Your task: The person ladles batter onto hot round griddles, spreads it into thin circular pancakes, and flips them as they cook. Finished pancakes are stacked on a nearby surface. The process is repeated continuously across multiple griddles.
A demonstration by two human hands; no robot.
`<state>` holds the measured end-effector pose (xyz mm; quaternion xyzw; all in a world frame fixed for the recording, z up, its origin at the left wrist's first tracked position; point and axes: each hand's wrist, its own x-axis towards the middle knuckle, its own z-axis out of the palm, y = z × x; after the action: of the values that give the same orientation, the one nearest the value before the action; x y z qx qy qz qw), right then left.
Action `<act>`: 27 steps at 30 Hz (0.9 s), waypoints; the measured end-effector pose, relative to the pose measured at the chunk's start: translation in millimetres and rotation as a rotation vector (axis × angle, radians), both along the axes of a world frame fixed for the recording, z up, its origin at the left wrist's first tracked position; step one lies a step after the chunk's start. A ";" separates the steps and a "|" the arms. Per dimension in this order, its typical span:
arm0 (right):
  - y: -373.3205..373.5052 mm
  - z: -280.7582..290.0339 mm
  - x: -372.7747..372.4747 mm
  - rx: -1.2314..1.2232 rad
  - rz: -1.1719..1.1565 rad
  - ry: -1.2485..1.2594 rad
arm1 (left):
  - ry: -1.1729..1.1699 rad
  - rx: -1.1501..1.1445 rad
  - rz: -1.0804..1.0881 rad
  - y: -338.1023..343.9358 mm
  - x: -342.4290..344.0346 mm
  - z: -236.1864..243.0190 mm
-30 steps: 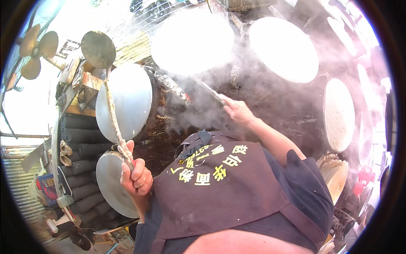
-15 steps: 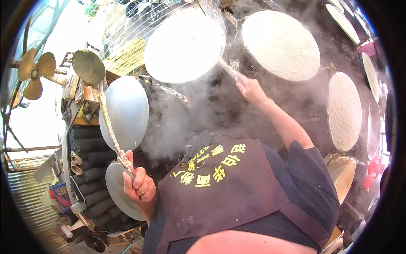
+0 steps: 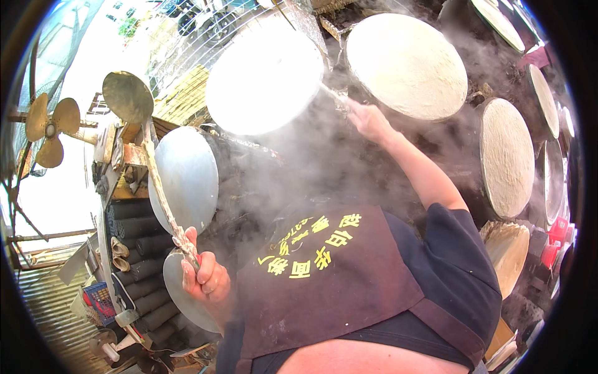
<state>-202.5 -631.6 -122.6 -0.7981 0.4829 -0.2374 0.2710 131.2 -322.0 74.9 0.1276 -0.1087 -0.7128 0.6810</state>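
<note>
My left hand [image 3: 207, 277] is wrapped round the flour-crusted lower end of a long wooden handle [image 3: 163, 193]. The handle runs up to a round, dull metal head [image 3: 128, 96], like a long-handled ladle. My right hand [image 3: 372, 123], arm stretched forward, is closed on a short pale stick [image 3: 334, 93]. That stick meets the rim of a large round pan [image 3: 265, 84], whose face is washed out to white by glare. Whether the stick is the pan's handle or a separate tool, I cannot tell. Steam drifts between my arms.
Several round pans with pale batter-like surfaces stand around me, among them one [image 3: 408, 65] ahead and one [image 3: 507, 159] at right. Bare grey metal discs [image 3: 185, 177] are on the left, near a fan [image 3: 53, 129] and stacked dark rolls [image 3: 140, 246].
The whole view has shifted slightly. Both hands keep their grips, and the glaring pan appears a little lower and further left. Steam is thicker over my front.
</note>
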 end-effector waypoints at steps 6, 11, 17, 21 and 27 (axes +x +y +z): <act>-12.5 -7.6 -7.2 -0.032 -0.072 0.091 | 0.058 0.023 0.026 -4.9 -7.2 6.6; -100.6 -5.0 34.1 -0.051 -0.159 0.060 | 0.050 0.060 0.010 -17.9 -15.7 23.2; -29.3 25.9 48.0 0.047 -0.003 -0.155 | -0.139 0.218 0.098 3.6 -17.1 26.1; 24.3 21.6 23.6 0.075 -0.224 -0.097 | -0.283 0.270 -0.041 2.4 -5.5 35.3; -67.1 22.6 73.2 0.144 -0.317 0.184 | -0.044 0.238 -0.049 -21.9 -14.4 36.9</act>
<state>-129.3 -698.6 -100.0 -0.7090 0.6411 -0.1681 0.2411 116.8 -343.9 111.8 0.2206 -0.0415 -0.7342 0.6408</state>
